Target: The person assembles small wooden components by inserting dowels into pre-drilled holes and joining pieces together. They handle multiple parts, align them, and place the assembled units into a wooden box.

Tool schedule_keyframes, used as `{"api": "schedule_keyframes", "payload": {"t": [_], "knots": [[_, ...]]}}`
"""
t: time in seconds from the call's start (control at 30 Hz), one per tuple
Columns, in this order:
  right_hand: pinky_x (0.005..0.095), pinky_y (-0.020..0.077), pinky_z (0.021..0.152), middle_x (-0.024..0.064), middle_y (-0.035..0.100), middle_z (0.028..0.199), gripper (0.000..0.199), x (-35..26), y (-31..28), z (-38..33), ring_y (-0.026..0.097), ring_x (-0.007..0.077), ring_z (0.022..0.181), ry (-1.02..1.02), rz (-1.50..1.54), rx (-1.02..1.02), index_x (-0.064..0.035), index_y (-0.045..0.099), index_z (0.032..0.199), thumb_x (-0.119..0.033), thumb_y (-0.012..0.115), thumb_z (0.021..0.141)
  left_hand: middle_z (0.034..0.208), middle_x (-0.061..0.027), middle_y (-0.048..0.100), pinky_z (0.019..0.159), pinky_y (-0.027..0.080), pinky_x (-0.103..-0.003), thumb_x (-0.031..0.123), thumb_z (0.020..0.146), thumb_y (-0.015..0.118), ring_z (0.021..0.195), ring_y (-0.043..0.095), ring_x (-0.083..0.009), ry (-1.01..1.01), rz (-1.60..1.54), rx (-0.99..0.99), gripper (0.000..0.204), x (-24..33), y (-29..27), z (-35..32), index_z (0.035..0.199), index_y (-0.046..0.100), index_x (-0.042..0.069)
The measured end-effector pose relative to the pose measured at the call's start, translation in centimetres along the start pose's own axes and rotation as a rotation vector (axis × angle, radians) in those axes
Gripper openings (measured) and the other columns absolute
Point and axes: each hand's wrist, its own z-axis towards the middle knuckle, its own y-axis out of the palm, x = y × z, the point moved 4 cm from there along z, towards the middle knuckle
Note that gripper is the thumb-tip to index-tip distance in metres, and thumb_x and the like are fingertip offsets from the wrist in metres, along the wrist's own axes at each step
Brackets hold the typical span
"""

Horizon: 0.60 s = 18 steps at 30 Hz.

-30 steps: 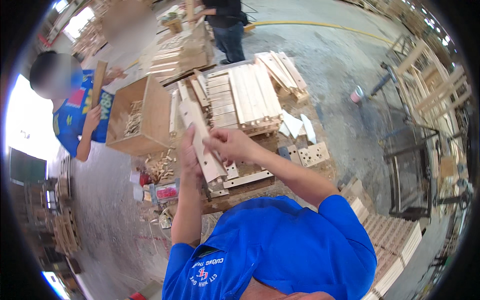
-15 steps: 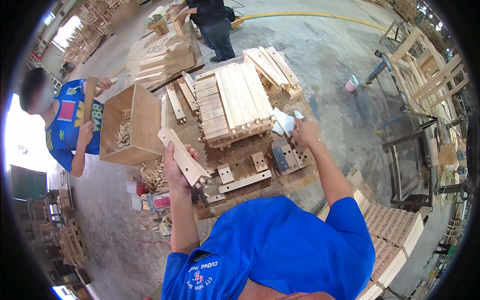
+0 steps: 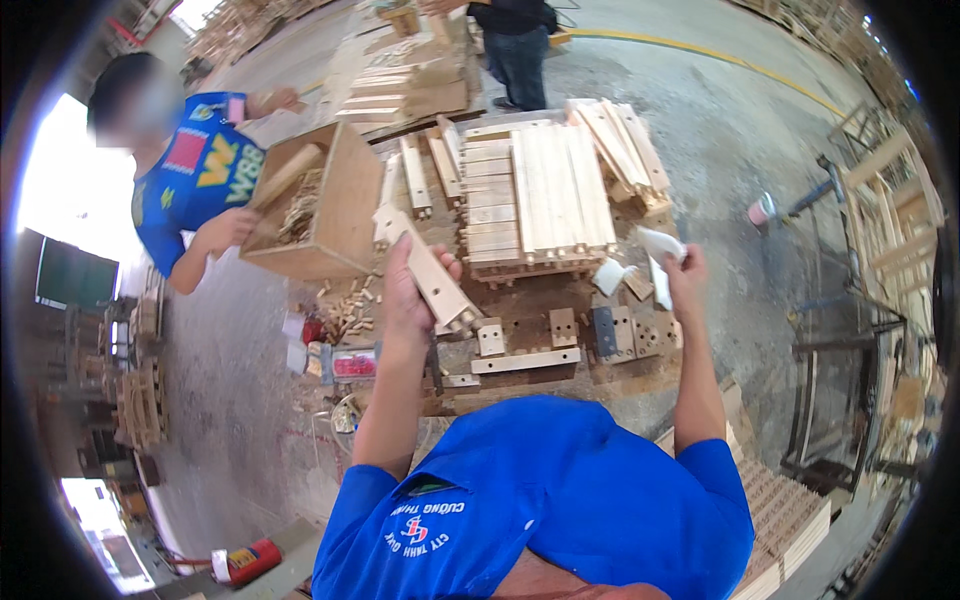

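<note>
My left hand (image 3: pixel 408 292) is closed around a pale wooden bar (image 3: pixel 437 281), which is held tilted, with dowel pegs at its near end. At the right side of the workbench, my right hand (image 3: pixel 687 284) pinches a thin white sheet (image 3: pixel 661 243), lifted at its corner. Another white piece (image 3: pixel 609 277) lies beside it on the bench. Between my hands, a wooden strip (image 3: pixel 526 361) with holes and two small drilled blocks (image 3: pixel 563 327) are set on the bench. A large stack of pegged wooden bars (image 3: pixel 545 190) stands behind them.
An open wooden box (image 3: pixel 345 205) with dowels stands at the left, loose dowels (image 3: pixel 350 305) beside it. Across it, a co-worker in blue (image 3: pixel 205 165) reaches to the box. Drilled blocks (image 3: pixel 640 330) sit at the bench's right. Bundled wood (image 3: pixel 785 520) stands near my right side.
My right hand has lifted the white sheet off the bench and moved right. My left hand still grips the bar. The co-worker's slat has gone down to the box. The view has shifted.
</note>
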Motion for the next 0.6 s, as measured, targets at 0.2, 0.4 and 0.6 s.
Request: {"api": "schedule_keyframes", "payload": {"t": [0.2, 0.4, 0.6], "knots": [[0.0303, 0.0514, 0.085, 0.0047, 0.068, 0.102, 0.016, -13.8, -1.3, -3.2, 0.064, 0.0148, 0.095, -0.241, 0.334, -0.107, -0.0028, 0.067, 0.112, -0.007, 0.071, 0.097, 0.088, -0.0128, 0.064, 0.071, 0.064, -0.044, 0.046, 0.102, 0.067, 0.074, 0.068, -0.0249, 0.050, -0.053, -0.022, 0.048, 0.8, 1.2, 1.3, 0.112, 0.055, 0.000], [0.0355, 0.0552, 0.079, 0.0138, 0.070, 0.104, 0.017, -25.6, 1.3, -6.7, 0.070, 0.0299, 0.091, -0.923, 0.167, -0.285, -0.0037, 0.070, 0.109, -0.002, 0.071, 0.092, 0.088, -0.0125, 0.064, 0.065, 0.063, -0.042, 0.044, 0.102, 0.067, 0.070, 0.067, -0.0227, 0.032, 0.007, -0.099, 0.048, 0.2, 6.7, 1.5, 0.114, 0.054, 0.000], [0.0409, 0.0556, 0.076, 0.0117, 0.067, 0.101, 0.032, -29.6, 4.7, -7.2, 0.069, 0.0324, 0.093, -1.009, 0.123, -0.550, -0.0073, 0.070, 0.108, 0.004, 0.073, 0.078, 0.091, -0.0128, 0.064, 0.062, 0.061, -0.042, 0.040, 0.102, 0.068, 0.072, 0.066, -0.0254, -0.014, 0.016, -0.180, 0.042, -0.7, 11.8, -0.8, 0.116, 0.055, 0.003]]}}
